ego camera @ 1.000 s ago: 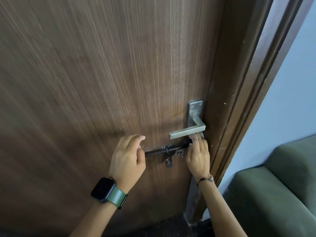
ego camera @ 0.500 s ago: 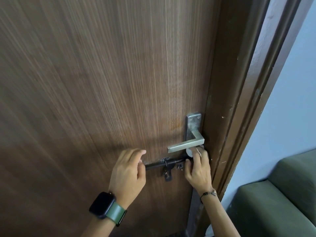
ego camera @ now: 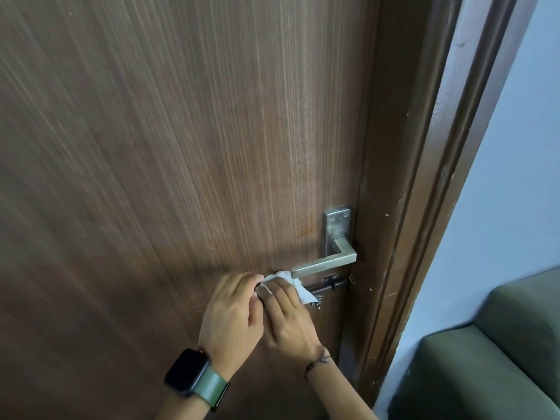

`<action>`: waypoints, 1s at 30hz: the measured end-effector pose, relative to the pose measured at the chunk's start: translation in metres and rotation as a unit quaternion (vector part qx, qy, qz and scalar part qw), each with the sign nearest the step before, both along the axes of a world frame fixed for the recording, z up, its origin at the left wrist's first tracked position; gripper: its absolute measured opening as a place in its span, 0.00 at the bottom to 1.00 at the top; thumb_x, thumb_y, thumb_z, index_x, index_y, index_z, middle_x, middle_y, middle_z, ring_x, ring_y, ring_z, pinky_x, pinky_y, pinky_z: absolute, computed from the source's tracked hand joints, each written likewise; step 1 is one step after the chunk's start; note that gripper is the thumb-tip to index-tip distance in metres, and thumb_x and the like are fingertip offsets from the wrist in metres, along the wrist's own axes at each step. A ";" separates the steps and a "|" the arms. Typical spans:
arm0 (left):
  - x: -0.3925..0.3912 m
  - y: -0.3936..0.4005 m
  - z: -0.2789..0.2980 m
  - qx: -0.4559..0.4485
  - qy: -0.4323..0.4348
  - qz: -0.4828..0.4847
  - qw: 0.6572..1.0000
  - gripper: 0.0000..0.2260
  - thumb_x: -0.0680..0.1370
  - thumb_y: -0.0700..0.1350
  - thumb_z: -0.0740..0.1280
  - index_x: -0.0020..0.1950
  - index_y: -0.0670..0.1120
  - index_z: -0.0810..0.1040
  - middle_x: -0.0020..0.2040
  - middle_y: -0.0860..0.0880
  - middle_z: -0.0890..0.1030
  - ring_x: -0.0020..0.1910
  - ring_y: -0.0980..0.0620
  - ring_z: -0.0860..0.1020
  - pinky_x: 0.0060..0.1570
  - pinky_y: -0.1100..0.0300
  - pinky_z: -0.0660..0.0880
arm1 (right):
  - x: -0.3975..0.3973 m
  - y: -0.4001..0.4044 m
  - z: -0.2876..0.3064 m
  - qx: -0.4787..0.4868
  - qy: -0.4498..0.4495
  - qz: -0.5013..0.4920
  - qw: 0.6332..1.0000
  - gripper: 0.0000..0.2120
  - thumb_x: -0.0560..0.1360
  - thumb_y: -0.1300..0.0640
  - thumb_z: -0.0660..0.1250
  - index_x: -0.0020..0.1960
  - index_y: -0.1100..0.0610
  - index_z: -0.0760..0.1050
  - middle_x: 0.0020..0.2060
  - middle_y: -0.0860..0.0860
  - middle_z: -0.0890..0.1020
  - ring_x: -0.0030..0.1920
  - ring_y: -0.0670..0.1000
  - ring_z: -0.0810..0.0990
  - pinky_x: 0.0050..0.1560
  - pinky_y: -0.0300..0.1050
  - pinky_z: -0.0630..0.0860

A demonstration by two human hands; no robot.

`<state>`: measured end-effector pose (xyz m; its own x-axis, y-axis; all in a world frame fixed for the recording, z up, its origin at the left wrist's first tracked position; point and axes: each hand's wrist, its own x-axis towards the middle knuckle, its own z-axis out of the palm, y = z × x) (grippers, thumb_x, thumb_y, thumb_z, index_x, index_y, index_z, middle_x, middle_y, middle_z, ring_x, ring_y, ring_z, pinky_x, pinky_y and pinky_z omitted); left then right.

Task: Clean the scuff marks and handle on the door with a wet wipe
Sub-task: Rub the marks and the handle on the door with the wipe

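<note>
The brown wooden door fills the head view, with a faint reddish smudge left of the handle's plate. Its steel lever handle points left. Just below it runs a dark sliding bolt. My right hand holds a white wet wipe against the bolt's left part, right under the lever's tip. My left hand is beside it, its fingers curled round the bolt's left end. The two hands touch each other. The wipe hides the middle of the bolt.
The dark door frame, with small pale chips, runs down the right of the door. Beyond it are a pale blue wall and a green sofa at the lower right. A black watch sits on my left wrist.
My right hand has moved left along the bolt, from under the lever's base to next to my left hand. The wipe now shows plainly. My left hand stays at the bolt's end.
</note>
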<state>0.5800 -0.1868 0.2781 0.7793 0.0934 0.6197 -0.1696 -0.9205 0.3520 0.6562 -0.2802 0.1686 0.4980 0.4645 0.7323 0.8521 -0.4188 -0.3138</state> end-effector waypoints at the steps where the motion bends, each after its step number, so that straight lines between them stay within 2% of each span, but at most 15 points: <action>1: -0.001 0.002 0.001 0.001 -0.002 0.003 1.000 0.16 0.70 0.40 0.54 0.47 0.39 0.79 0.43 0.45 0.82 0.44 0.54 0.71 0.48 0.62 0.69 | 0.001 0.000 0.002 0.004 -0.003 -0.001 1.000 0.16 0.74 0.63 0.62 0.61 0.66 0.73 0.57 0.60 0.78 0.61 0.59 0.73 0.63 0.53 0.70; 7: -0.007 0.015 0.010 0.004 -0.023 0.011 1.000 0.16 0.70 0.41 0.54 0.48 0.40 0.79 0.43 0.46 0.82 0.45 0.55 0.72 0.51 0.64 0.68 | 0.004 0.014 0.033 0.077 -0.016 -0.054 0.995 0.18 0.77 0.61 0.54 0.66 0.62 0.67 0.60 0.59 0.76 0.62 0.57 0.72 0.59 0.48 0.71; 11: -0.007 0.016 0.016 -0.012 -0.036 0.020 0.999 0.16 0.71 0.41 0.54 0.48 0.39 0.80 0.44 0.45 0.82 0.46 0.55 0.72 0.50 0.64 0.68 | -0.012 0.030 0.039 0.108 0.011 -0.068 0.992 0.20 0.78 0.59 0.55 0.68 0.63 0.63 0.62 0.60 0.75 0.66 0.56 0.69 0.65 0.53 0.69; 14: -0.009 0.013 0.019 -0.024 -0.047 0.012 0.999 0.16 0.71 0.41 0.54 0.49 0.39 0.80 0.45 0.45 0.82 0.47 0.55 0.72 0.51 0.65 0.68 | -0.018 0.038 0.060 0.121 0.003 -0.058 0.991 0.22 0.76 0.60 0.58 0.69 0.64 0.61 0.66 0.59 0.70 0.68 0.57 0.66 0.68 0.51 0.65; 16: -0.010 0.012 0.025 -0.033 -0.056 0.009 0.998 0.16 0.71 0.41 0.54 0.49 0.39 0.79 0.46 0.45 0.82 0.48 0.55 0.73 0.50 0.65 0.68 | -0.014 0.040 0.082 0.141 -0.005 -0.073 0.987 0.22 0.76 0.63 0.59 0.69 0.63 0.61 0.65 0.58 0.68 0.67 0.56 0.66 0.69 0.49 0.64; 20: -0.006 0.011 0.046 -0.037 -0.094 -0.003 0.995 0.16 0.71 0.40 0.55 0.51 0.39 0.78 0.46 0.46 0.82 0.48 0.55 0.73 0.51 0.68 0.67 | -0.001 0.042 0.133 0.203 -0.036 -0.113 0.972 0.20 0.74 0.69 0.56 0.65 0.66 0.68 0.60 0.61 0.75 0.63 0.57 0.69 0.69 0.47 0.64; 23: -0.002 0.008 0.056 -0.046 -0.113 -0.010 0.992 0.16 0.71 0.40 0.55 0.51 0.39 0.79 0.46 0.46 0.82 0.47 0.54 0.74 0.49 0.66 0.68 | 0.015 0.026 0.152 0.165 -0.102 -0.108 0.975 0.18 0.75 0.67 0.52 0.62 0.67 0.72 0.56 0.62 0.78 0.60 0.58 0.73 0.66 0.50 0.68; 25: 0.000 0.007 0.057 -0.060 -0.115 -0.013 0.992 0.16 0.71 0.40 0.55 0.51 0.40 0.79 0.45 0.47 0.81 0.45 0.54 0.74 0.47 0.66 0.69 | 0.029 0.004 0.156 0.178 -0.109 -0.145 0.967 0.17 0.74 0.71 0.54 0.60 0.67 0.73 0.55 0.62 0.78 0.58 0.57 0.72 0.64 0.48 0.68; 27: 0.001 0.006 0.056 -0.069 -0.109 -0.015 0.992 0.16 0.71 0.41 0.55 0.50 0.40 0.79 0.43 0.47 0.81 0.44 0.55 0.74 0.45 0.65 0.69 | 0.041 -0.018 0.158 0.235 -0.072 -0.219 0.944 0.21 0.68 0.76 0.58 0.60 0.68 0.72 0.56 0.62 0.77 0.58 0.56 0.71 0.67 0.43 0.64; 28: 0.002 0.006 0.055 -0.069 -0.105 -0.016 0.992 0.16 0.72 0.41 0.54 0.50 0.40 0.79 0.43 0.47 0.81 0.44 0.55 0.74 0.45 0.65 0.69 | 0.046 -0.026 0.159 0.254 -0.056 -0.256 0.931 0.23 0.67 0.78 0.58 0.61 0.68 0.72 0.57 0.62 0.77 0.58 0.56 0.71 0.68 0.45 0.64; 30: 0.004 0.005 0.053 -0.064 -0.097 -0.022 0.993 0.16 0.72 0.41 0.54 0.50 0.39 0.79 0.43 0.46 0.81 0.44 0.56 0.74 0.46 0.65 0.69 | 0.051 -0.032 0.160 0.260 -0.045 -0.307 0.915 0.24 0.67 0.79 0.58 0.61 0.68 0.72 0.58 0.62 0.77 0.59 0.58 0.72 0.64 0.55 0.70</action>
